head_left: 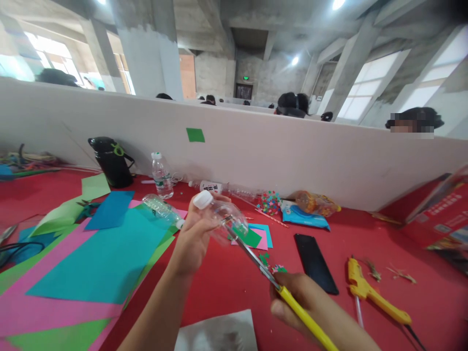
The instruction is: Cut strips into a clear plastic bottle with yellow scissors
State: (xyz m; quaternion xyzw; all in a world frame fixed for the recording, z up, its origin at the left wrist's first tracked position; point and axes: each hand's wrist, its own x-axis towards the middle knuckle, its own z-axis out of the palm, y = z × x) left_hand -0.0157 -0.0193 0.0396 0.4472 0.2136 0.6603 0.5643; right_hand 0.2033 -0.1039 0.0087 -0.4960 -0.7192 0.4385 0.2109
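Observation:
My left hand (197, 239) is closed round a clear plastic bottle (228, 214) with a white cap, raised above the table and tilted with the cap to the upper left. Its lower end is blurred, so I cannot tell how much of the bottle is there. My right hand (300, 297) grips yellow-handled scissors (261, 265), whose long metal blades point up and left to the bottle's lower end. Whether the blades are apart is not clear. Beneath the bottle lie small green, pink and blue paper pieces (256, 237).
Large coloured paper sheets (98, 268) cover the left side. A black phone (315, 263) and yellow glue gun (376, 295) lie at right. Along the white partition (256, 151) are a black flask (111, 163), an upright water bottle (162, 178) and a blue packet (305, 216).

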